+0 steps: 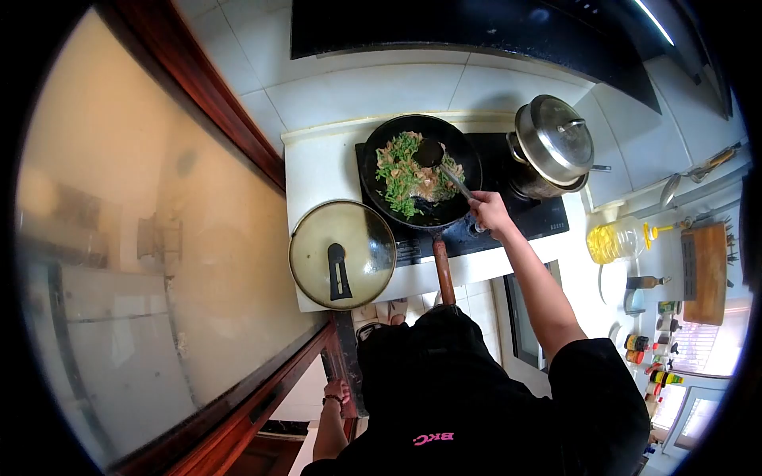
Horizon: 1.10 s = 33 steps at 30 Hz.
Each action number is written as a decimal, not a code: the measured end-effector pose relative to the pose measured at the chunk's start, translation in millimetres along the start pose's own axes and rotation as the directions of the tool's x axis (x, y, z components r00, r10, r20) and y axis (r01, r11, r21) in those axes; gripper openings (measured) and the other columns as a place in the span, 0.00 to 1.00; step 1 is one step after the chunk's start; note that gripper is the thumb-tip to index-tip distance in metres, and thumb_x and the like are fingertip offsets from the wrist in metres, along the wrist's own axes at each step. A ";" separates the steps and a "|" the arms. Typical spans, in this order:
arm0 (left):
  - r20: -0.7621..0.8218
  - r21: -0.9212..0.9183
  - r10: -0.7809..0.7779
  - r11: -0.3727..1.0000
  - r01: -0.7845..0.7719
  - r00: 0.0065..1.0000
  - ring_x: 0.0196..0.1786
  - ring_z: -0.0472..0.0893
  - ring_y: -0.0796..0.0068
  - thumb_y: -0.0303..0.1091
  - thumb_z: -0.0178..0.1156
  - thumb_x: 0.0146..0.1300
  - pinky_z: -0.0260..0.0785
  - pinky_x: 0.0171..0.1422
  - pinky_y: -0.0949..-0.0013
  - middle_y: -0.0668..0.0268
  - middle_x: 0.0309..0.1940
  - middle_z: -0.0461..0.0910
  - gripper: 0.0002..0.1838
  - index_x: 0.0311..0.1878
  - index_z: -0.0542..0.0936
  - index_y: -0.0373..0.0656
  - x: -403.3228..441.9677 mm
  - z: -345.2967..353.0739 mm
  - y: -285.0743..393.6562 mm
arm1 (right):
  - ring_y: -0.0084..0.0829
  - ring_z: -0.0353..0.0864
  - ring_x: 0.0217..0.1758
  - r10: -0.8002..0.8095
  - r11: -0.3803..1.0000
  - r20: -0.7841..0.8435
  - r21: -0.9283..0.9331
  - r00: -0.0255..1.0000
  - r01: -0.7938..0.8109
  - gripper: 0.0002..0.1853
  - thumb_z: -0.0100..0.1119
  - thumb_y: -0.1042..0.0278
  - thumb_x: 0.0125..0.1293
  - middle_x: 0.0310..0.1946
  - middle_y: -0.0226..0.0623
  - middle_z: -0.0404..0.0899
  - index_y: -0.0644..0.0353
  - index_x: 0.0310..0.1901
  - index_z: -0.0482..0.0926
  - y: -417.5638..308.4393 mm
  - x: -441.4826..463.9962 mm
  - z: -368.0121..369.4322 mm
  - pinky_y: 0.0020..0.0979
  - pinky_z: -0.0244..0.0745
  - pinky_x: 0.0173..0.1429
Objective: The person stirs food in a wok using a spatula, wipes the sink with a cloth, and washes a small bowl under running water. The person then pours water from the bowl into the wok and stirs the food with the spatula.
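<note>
Right hand (488, 213) gripped round ladle (456, 182), its head over the food (402, 165) in the wok (470, 152); left hand (337, 390) low at 7 o'clock.
Clock centred on wok. On my remote feed: right hand at 4 o'clock, fingers wrapped round the ladle's handle. Ladle probably light, stiff; I'd hold the far handle end, off the heat. Chopped green food looks soft, loose, maybe slippery. Wok likely heavy, hot; I'd take the brown wok handle (443, 266), 6 o'clock, running toward the body. Left hand curled beside wooden frame (345, 365); I can't tell if it holds anything. Glass lid (367, 238), 7–8 o'clock, looks fragile, crowds the near rim; lidded pot (548, 147) blocks 3 o'clock; range hood (444, 36) at 12.
</note>
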<state>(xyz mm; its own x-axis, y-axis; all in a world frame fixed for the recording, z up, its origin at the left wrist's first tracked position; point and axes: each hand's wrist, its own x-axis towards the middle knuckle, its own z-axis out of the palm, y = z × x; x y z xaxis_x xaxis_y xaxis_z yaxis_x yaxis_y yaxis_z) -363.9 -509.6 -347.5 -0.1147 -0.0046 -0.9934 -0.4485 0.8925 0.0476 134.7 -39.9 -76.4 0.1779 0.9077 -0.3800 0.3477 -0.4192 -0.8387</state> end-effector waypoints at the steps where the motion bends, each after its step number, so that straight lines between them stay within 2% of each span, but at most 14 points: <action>1: 0.002 -0.002 0.002 1.000 -0.002 1.000 0.16 0.56 0.77 0.44 0.53 0.79 0.50 0.18 0.68 0.70 0.24 0.71 0.15 0.39 0.78 0.43 2.3 -0.7 -2.3 | 0.20 0.68 0.15 0.044 0.996 0.037 0.076 0.998 -0.047 0.10 0.58 0.72 0.73 0.19 0.28 0.74 0.65 0.49 0.86 -2.1 -4.1 1.6 0.27 0.61 0.19; 3: 0.005 -0.006 0.006 1.000 -0.006 1.000 0.17 0.58 0.77 0.45 0.55 0.79 0.52 0.19 0.68 0.69 0.28 0.75 0.15 0.42 0.79 0.42 15.6 -4.1 -9.0 | 0.18 0.63 0.13 0.054 0.994 0.047 0.094 0.997 -0.058 0.10 0.58 0.71 0.74 0.19 0.26 0.72 0.64 0.51 0.84 0.9 -4.0 2.5 0.25 0.55 0.15; 5: 0.019 -0.021 -0.002 1.000 0.002 1.000 0.20 0.69 0.70 0.46 0.48 0.80 0.58 0.17 0.64 0.61 0.35 0.80 0.16 0.51 0.79 0.46 40.7 -12.5 -16.8 | 0.17 0.63 0.13 0.137 0.962 0.149 0.218 0.979 -0.167 0.11 0.58 0.69 0.75 0.20 0.26 0.71 0.63 0.53 0.84 0.0 -8.1 0.4 0.24 0.55 0.15; 9: 0.017 -0.011 0.011 1.000 -0.011 1.000 0.20 0.69 0.70 0.47 0.50 0.80 0.59 0.18 0.64 0.61 0.33 0.80 0.16 0.51 0.80 0.46 29.3 -5.3 -13.0 | 0.15 0.60 0.14 0.130 0.962 0.139 0.221 0.982 -0.158 0.09 0.56 0.70 0.76 0.20 0.25 0.70 0.63 0.51 0.81 -0.6 -12.7 3.1 0.22 0.54 0.16; 11: -0.053 0.066 0.009 0.998 -0.005 0.999 0.23 0.70 0.71 0.48 0.57 0.77 0.64 0.20 0.67 0.60 0.45 0.82 0.21 0.54 0.78 0.37 16.4 1.0 -8.8 | 0.16 0.62 0.15 0.148 0.937 0.136 0.298 0.980 -0.183 0.13 0.58 0.69 0.75 0.22 0.27 0.71 0.64 0.56 0.82 5.0 -10.8 2.2 0.23 0.54 0.15; 15: -0.059 0.104 0.044 0.994 -0.038 0.997 0.23 0.70 0.71 0.49 0.56 0.77 0.64 0.20 0.66 0.60 0.43 0.82 0.21 0.53 0.78 0.36 8.2 0.5 -6.7 | 0.16 0.61 0.15 0.119 0.947 0.140 0.283 0.983 -0.154 0.13 0.58 0.70 0.75 0.22 0.27 0.72 0.64 0.56 0.82 9.6 -18.1 -6.8 0.23 0.53 0.16; 17: 0.019 0.053 0.019 0.998 -0.020 1.000 0.23 0.70 0.71 0.48 0.56 0.77 0.64 0.20 0.66 0.61 0.41 0.81 0.21 0.53 0.78 0.36 11.8 -4.6 -7.8 | 0.16 0.61 0.15 0.103 0.943 0.132 0.301 0.986 -0.139 0.12 0.57 0.70 0.75 0.22 0.26 0.71 0.63 0.55 0.82 10.3 -24.6 -14.0 0.23 0.52 0.17; 21: 0.001 -0.006 -0.029 1.000 0.029 1.000 0.23 0.69 0.71 0.48 0.56 0.77 0.62 0.20 0.65 0.61 0.38 0.80 0.20 0.52 0.78 0.37 18.4 -5.6 -5.8 | 0.15 0.59 0.15 0.047 0.955 0.149 0.282 0.988 -0.088 0.09 0.56 0.69 0.76 0.20 0.24 0.69 0.62 0.50 0.82 3.7 -48.9 -36.6 0.22 0.50 0.18; 23: -0.041 0.103 -0.012 0.995 0.016 0.999 0.22 0.68 0.72 0.47 0.55 0.78 0.60 0.20 0.66 0.63 0.33 0.77 0.17 0.49 0.77 0.39 12.1 2.0 -2.4 | 0.13 0.56 0.16 0.053 0.968 0.141 0.238 0.989 -0.086 0.07 0.56 0.70 0.76 0.18 0.20 0.65 0.60 0.46 0.82 -13.1 -70.5 -51.3 0.22 0.49 0.19; 25: 0.017 0.137 -0.002 0.991 0.000 1.000 0.21 0.65 0.73 0.45 0.53 0.79 0.56 0.19 0.67 0.68 0.28 0.72 0.14 0.43 0.75 0.43 8.5 3.3 2.4 | 0.13 0.57 0.17 0.000 0.991 0.220 0.133 0.975 -0.030 0.09 0.57 0.69 0.75 0.18 0.19 0.65 0.62 0.49 0.85 -14.0 -79.3 -81.3 0.21 0.50 0.20; 28: 0.131 0.175 -0.038 0.984 0.015 0.991 0.19 0.63 0.73 0.44 0.50 0.80 0.55 0.18 0.66 0.69 0.26 0.71 0.14 0.42 0.75 0.44 13.9 0.7 13.7 | 0.13 0.61 0.18 -0.091 0.995 0.225 -0.028 0.970 0.100 0.12 0.61 0.70 0.74 0.19 0.20 0.70 0.62 0.55 0.87 -30.7 -106.4 -126.1 0.21 0.54 0.22; 31: 0.068 0.339 0.016 0.940 -0.039 0.998 0.17 0.61 0.75 0.42 0.49 0.81 0.52 0.18 0.68 0.70 0.22 0.68 0.15 0.37 0.74 0.45 3.9 16.3 27.0 | 0.12 0.63 0.19 -0.093 0.992 0.272 -0.059 0.958 0.113 0.11 0.64 0.72 0.71 0.19 0.20 0.72 0.62 0.52 0.88 -48.0 -136.3 -182.3 0.21 0.56 0.22; 32: 0.048 0.308 0.010 0.951 -0.024 0.999 0.17 0.61 0.76 0.42 0.49 0.81 0.52 0.18 0.68 0.71 0.21 0.68 0.16 0.36 0.76 0.45 -9.1 24.6 34.0 | 0.12 0.63 0.18 -0.114 0.988 0.293 -0.066 0.949 0.139 0.12 0.62 0.76 0.71 0.20 0.22 0.73 0.65 0.53 0.87 -54.4 -148.1 -201.0 0.21 0.53 0.20; 33: 0.160 0.388 -0.023 0.921 -0.041 0.987 0.19 0.66 0.75 0.43 0.50 0.80 0.58 0.21 0.69 0.69 0.25 0.74 0.16 0.41 0.79 0.43 3.2 15.8 39.2 | 0.12 0.63 0.18 -0.121 0.989 0.300 -0.051 0.946 0.142 0.12 0.64 0.75 0.69 0.20 0.22 0.74 0.66 0.52 0.87 -61.5 -160.3 -220.2 0.20 0.54 0.20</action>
<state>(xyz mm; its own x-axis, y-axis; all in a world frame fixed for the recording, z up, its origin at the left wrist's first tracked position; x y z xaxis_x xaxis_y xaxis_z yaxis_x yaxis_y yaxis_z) -367.9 -467.5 -350.5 0.0394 0.0468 -0.9981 -0.0641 0.9970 0.0442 287.5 -163.4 122.0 -0.1498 0.9147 -0.3754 0.4159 -0.2862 -0.8632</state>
